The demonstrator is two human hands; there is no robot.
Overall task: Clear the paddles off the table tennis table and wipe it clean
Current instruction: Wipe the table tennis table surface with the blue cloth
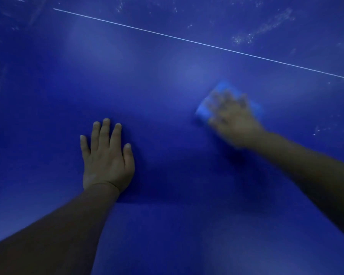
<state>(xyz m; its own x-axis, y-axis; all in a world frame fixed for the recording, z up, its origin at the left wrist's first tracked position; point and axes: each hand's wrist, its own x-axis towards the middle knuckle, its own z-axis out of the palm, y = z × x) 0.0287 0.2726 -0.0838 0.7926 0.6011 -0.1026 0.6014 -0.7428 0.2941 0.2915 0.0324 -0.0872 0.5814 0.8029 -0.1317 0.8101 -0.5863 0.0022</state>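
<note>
- Two bare hands show in the head view, both down on the blue table tennis table (pixel 167 86), which fills the whole picture.
- One left hand (pixel 107 161) lies flat, palm down, on the table near the lower middle; its four fingers are straight and close together, the thumb spread a little to the side, gripping nothing.
- One right hand (pixel 233 120) rests on top of one light blue cloth (pixel 204 110), pressing it onto the table to the right of centre. Motion blur smears this hand; the fingers look spread over the cloth, but whether they curl round its edge cannot be told.
- One cloth only; it pokes out past the fingertips at the far side and at the left of the hand, and lies flat on the surface.
- One thin white line (pixel 187 39) runs aslant across the table from upper left to the right edge, beyond both hands and well apart from the cloth.
- Several pale smears (pixel 262 30) and specks mark the surface beyond the line at upper right; a few more specks (pixel 322 130) sit near the right edge.
- Zero paddles in sight; no table edge shows.
- Bare blue surface lies between the two hands, which are well apart, and stretches to the left and toward the white line.
</note>
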